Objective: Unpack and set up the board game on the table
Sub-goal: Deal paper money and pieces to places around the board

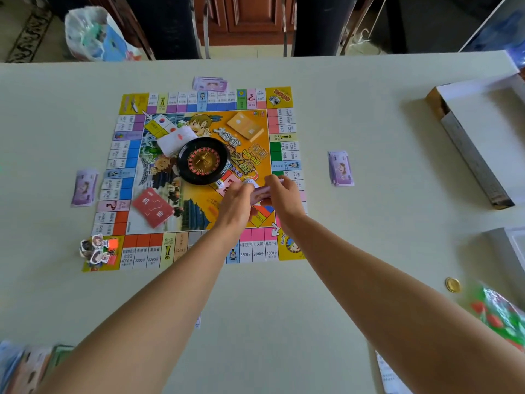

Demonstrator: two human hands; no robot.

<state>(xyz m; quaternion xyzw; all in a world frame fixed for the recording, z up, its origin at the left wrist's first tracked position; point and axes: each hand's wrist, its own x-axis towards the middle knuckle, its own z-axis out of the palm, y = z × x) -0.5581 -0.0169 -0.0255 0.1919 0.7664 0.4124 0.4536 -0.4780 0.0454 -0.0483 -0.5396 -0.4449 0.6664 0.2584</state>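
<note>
The board (199, 177) lies flat on the table (369, 251), left of the frame's centre, with the roulette wheel (203, 160) in its middle and three card decks around it: orange (245, 125) above right, white (177, 142) above left, red (153, 207) below left. Purple money stacks sit just off the board's top edge (210, 83), its left edge (84, 188) and, further out, its right edge (340, 168). The pawns (98, 248) crowd the board's lower-left corner.

Both hands meet over the lower-right part of the board. The left hand (237, 200) and right hand (284, 194) have their fingers curled round a small wad of notes (262, 194), pinched between them (probably the share for the near side, which has no stack).

The risks are close by. The dice (219, 183) lie just beside the left knuckles, touching the wheel's rim or nearly so; a careless pull-back would scatter them. The notes look thin and loose, so a slack pinch could let them fan out across the squares. The board itself looks like light paper: a forearm dragging over its lower edge could skew it and topple the pawns
</note>
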